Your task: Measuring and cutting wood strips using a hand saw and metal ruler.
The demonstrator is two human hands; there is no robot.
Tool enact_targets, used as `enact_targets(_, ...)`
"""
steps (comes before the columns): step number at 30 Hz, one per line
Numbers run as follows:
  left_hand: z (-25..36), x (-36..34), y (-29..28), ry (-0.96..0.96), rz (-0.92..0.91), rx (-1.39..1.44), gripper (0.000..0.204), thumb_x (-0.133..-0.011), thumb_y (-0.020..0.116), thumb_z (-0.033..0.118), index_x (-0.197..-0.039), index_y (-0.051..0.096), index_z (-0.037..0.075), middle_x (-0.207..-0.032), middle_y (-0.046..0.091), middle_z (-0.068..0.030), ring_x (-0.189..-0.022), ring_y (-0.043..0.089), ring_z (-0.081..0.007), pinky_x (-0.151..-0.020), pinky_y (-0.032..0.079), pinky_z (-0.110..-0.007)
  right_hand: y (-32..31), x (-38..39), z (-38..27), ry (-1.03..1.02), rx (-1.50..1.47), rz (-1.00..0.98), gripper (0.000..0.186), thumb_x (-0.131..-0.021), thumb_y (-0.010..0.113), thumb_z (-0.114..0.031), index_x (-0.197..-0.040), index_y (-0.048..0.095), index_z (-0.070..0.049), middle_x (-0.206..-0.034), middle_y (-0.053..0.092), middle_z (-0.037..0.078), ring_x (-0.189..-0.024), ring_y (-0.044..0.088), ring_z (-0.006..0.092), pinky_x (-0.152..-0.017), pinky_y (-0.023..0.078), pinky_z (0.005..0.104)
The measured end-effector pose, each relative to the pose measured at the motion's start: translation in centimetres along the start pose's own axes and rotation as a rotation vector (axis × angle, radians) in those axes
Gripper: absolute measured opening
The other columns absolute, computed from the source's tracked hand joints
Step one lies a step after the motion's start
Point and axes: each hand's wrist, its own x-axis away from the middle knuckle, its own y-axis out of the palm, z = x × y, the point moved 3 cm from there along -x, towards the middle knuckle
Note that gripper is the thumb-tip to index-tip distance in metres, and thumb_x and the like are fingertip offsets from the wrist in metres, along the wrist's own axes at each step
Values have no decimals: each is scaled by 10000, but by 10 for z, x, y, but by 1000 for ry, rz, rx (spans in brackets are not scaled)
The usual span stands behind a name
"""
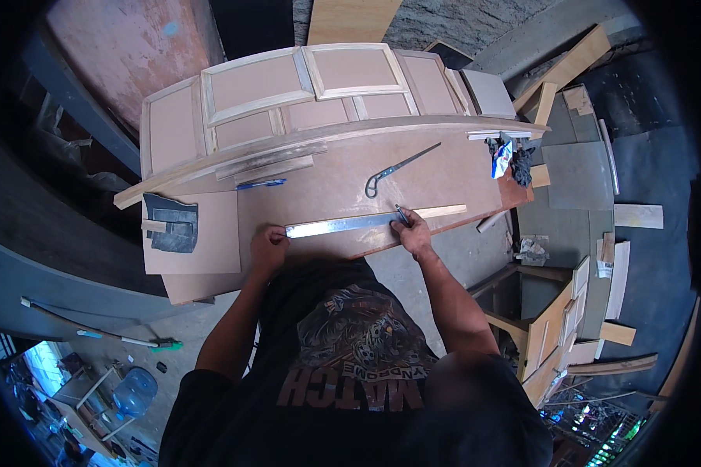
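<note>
Measuring or marking seems to be the step in hand: the left hand (269, 247) pinches the left end of the metal ruler (339, 225), while the right hand (415, 233) holds a pen (402, 215) at its other end. Next calls for keeping the ruler steady under the pen. It lies by the counter's (327, 187) near edge, its long axis running left to right, roughly along that edge.

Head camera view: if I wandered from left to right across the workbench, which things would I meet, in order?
Dark sheet → left hand → metal ruler → right hand → blue-and-white packet.
</note>
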Motion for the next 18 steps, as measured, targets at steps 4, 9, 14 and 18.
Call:
enact_targets(4, 5, 1, -1, -7, -9, -42, 208, -813, 782, 120, -1001, 737, 44, -873, 761, -77, -806, 727, -177, -778, 568, -328, -2, 4, -4, 6, 10, 0, 449, -905, 759, -64, -1335, 636, -28, -1088, 715, 18, -961, 642, 118, -928, 520, 275)
enact_targets(9, 4, 2, -2, 12, -4, -28, 204, -818, 778, 122, -1002, 737, 44, -869, 759, -72, -800, 725, -172, -777, 568, -327, 2, 8, -10, 6, -35, -7, 481, -910, 755, -66, -1370, 620, -25, -1135, 709, 25, -989, 640, 116, -940, 518, 274)
enact_targets(14, 7, 4, -2, 18, 10, -28, 198, -819, 775, 113, -1002, 739, 47, -865, 758, -67, -796, 723, -162, -772, 567, -321, 3, 6, 1, -1, -47, 7, 500, -901, 766, -101, -1371, 616, -15, -1149, 720, 45, -1005, 663, 134, -950, 525, 279)
enact_targets(18, 8, 4, -2, 10, -6, -21, 192, -818, 777, 113, -995, 740, 48, -862, 759, -65, -795, 724, -161, -772, 566, -318, 2, 7, 1, -4, 25, 30, 509, -885, 782, -128, -1360, 630, -22, -1130, 732, 55, -990, 675, 145, -950, 529, 285)
